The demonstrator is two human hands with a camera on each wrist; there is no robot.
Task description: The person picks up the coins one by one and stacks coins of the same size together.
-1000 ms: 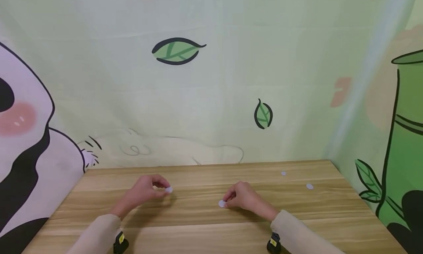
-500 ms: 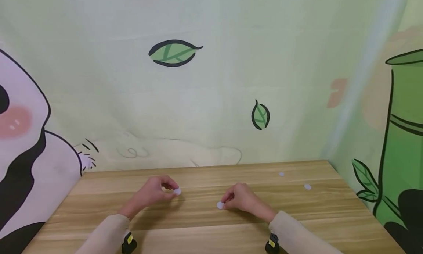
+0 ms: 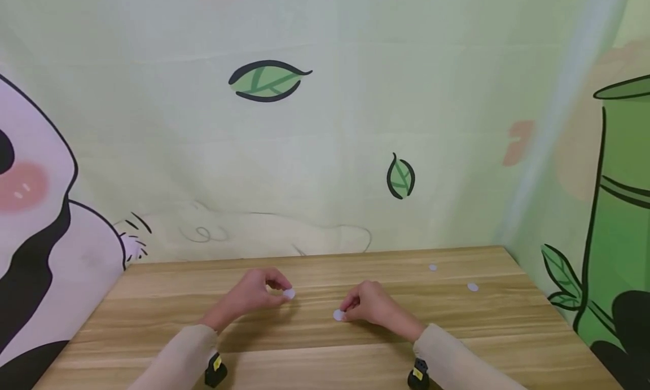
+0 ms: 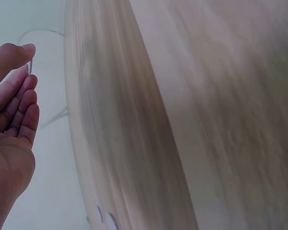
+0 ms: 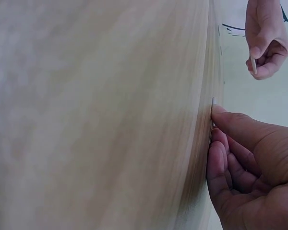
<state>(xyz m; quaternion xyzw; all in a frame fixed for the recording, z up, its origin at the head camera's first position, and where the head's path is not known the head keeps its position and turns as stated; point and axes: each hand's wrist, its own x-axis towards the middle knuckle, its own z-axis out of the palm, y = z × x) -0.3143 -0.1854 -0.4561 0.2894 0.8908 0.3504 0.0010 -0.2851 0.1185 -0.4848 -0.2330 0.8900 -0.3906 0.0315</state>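
Note:
In the head view my left hand (image 3: 249, 293) pinches a small white round disc (image 3: 289, 293) between thumb and fingers, above the wooden table (image 3: 284, 364). The left wrist view has this disc (image 4: 30, 66) nearly edge-on, apart from the tabletop. Further right, my right hand (image 3: 374, 305) pinches a second white disc (image 3: 338, 315) low at the table surface. From the right wrist, that disc (image 5: 213, 102) appears as a thin edge under the thumb, and the right fingers lie close to the wood. A short gap separates the two hands.
Two more white discs lie on the table at the back right, one (image 3: 433, 267) near the rear edge and another (image 3: 473, 287) closer. Behind the table hangs a green cloth backdrop (image 3: 325, 153) printed with leaves, a panda and bamboo.
My left hand has moved right with its disc, toward the right hand. The right hand has stayed nearly in place with its disc. The head view has shifted slightly.

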